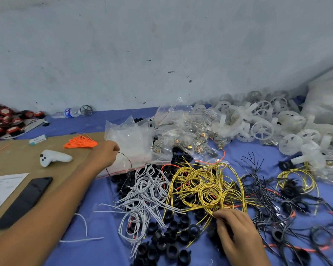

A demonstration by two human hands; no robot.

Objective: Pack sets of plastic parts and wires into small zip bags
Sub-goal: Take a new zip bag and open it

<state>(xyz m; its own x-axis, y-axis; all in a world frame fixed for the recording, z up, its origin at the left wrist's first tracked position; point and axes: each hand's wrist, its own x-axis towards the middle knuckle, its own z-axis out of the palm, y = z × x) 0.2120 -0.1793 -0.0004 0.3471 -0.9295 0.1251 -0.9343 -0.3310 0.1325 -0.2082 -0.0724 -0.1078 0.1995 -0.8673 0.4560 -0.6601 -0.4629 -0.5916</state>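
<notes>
My left hand (106,153) at eight o'clock pinched a black wire (128,157) beside the bags (131,139), seemingly for packing, while my right hand (236,230) at five o'clock gripped yellow wires (206,189), probably to draw one out.

Head-worn camera looks forward and down, close over the blue cloth (96,123).

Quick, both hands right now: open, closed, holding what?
Left hand: closed, pinching a thin black wire.
Right hand: closed, fingers curled on the yellow wires.
</notes>
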